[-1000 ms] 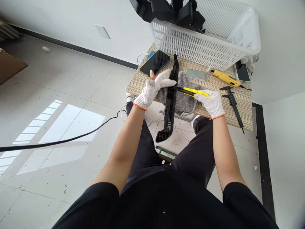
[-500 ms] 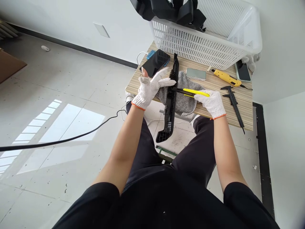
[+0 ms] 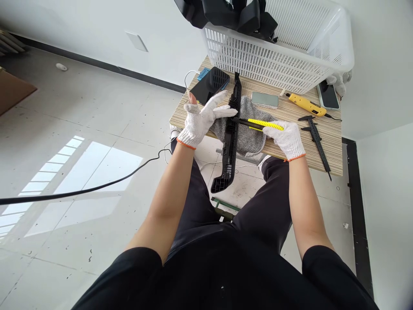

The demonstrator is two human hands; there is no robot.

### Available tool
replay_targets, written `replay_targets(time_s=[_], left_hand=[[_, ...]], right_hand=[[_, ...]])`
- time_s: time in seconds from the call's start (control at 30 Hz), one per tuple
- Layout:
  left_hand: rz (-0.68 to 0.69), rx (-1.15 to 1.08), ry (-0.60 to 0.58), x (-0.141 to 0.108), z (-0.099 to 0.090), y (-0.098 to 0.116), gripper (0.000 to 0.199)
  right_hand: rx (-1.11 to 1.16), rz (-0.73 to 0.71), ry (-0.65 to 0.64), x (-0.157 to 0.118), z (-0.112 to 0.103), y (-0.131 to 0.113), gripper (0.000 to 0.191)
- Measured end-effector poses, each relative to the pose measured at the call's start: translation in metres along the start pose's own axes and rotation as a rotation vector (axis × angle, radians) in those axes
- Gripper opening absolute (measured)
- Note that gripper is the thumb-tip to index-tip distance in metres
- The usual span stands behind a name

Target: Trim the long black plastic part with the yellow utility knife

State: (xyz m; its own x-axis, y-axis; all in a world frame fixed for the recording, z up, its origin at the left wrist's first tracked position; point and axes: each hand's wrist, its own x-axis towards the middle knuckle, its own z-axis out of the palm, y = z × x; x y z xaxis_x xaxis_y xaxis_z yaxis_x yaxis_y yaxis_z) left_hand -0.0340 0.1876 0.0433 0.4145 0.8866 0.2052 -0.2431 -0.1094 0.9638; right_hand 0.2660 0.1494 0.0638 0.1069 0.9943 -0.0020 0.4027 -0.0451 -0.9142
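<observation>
A long black plastic part (image 3: 229, 148) with a ribbed inner side lies across a grey cloth (image 3: 251, 140), its near end jutting past the table edge. My left hand (image 3: 203, 118), in a white knit glove with the thumb tip bare, has its fingers spread, the fingertips at the part's left side. My right hand (image 3: 286, 137), gloved too, is closed round a yellow and black utility knife (image 3: 258, 124). The knife's front end points left and meets the middle of the black part. Whether the blade touches it, I cannot tell.
On the wooden table (image 3: 322, 161) are a black phone (image 3: 211, 84), a grey-green block (image 3: 264, 99), a yellow corded tool (image 3: 306, 104), a caliper (image 3: 318, 144) and another phone (image 3: 328, 95). Behind stands a white plastic basket (image 3: 274, 62) with black parts (image 3: 232, 17).
The view has shifted very slightly. Both hands, the knife and the black part keep practically the same positions.
</observation>
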Motion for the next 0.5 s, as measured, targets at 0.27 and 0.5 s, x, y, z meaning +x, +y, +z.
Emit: replay_targets(time_s=[0.27,0.5], left_hand=[[-0.008,0.067,0.013,0.004,-0.002,-0.002,0.119],[0.123,0.344,-0.075,0.001,0.007,-0.015,0.117]], right_hand=[[-0.054,-0.016,0.019,0.003,0.0,0.004,0.035],[0.052,0.029,0.227,0.009,0.002,0.013,0.035]])
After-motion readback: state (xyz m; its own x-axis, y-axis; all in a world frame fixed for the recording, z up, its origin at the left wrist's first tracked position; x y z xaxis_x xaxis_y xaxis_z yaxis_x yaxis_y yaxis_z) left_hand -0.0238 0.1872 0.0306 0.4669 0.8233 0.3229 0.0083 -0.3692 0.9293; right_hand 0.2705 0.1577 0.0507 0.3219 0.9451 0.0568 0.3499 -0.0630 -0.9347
